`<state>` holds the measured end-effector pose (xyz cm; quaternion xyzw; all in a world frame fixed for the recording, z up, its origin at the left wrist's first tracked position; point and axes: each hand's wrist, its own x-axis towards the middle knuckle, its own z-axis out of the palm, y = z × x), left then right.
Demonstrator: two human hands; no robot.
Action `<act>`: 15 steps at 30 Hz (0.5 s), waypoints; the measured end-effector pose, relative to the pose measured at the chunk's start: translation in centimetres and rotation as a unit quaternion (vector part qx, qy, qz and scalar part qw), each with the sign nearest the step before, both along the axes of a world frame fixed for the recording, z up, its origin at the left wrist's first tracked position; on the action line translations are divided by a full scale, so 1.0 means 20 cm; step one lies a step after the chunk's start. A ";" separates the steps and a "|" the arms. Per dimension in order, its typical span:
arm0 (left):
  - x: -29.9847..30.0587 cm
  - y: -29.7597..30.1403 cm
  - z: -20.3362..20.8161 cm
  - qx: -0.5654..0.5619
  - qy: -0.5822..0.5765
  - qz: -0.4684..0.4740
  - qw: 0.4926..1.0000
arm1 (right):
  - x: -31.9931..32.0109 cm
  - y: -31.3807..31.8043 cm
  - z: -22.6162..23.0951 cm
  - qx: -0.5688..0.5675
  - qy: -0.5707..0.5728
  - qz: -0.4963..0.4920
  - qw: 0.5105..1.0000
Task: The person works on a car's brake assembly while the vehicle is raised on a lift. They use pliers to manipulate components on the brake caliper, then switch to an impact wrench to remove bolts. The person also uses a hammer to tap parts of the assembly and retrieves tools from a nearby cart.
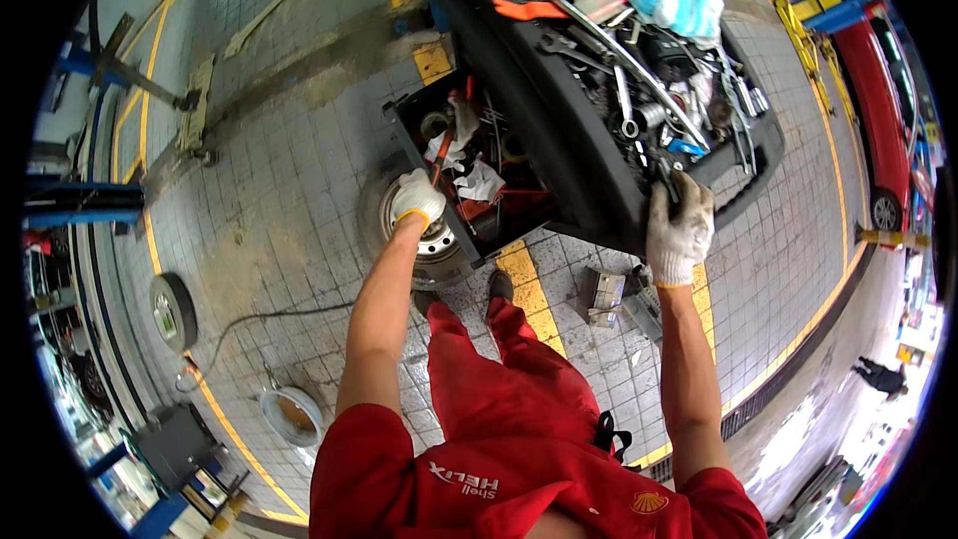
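My white-gloved L hand [417,197] is curled at the front edge of the open black drawer [460,237], next to a long red-handled tool [440,160]; can't tell if it's gripping edge or tool. Drawer juts from the L side of the black plastic tool cart [531,105], w/ crumpled white rags [479,183] inside. My R hand [682,230], in a grubby white glove, has fingers bent at the cart's near corner; can't tell if they're pinching anything. Black-tyred, silver-rimmed wheel [435,247] is below the drawer, part hidden.
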<state>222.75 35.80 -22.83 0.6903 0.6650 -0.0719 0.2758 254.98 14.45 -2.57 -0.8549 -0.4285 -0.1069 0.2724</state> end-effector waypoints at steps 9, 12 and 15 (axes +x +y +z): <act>0.08 0.12 0.38 0.240 0.241 -0.244 0.908 | 0.03 -0.04 0.05 -0.012 0.035 -0.021 0.999; 0.10 0.13 0.35 0.244 0.313 -0.270 0.878 | 0.06 -0.06 0.02 0.018 0.024 -0.002 1.000; 0.08 0.12 0.41 0.228 0.286 -0.270 0.890 | 0.06 -0.08 0.03 0.018 0.021 -0.007 1.000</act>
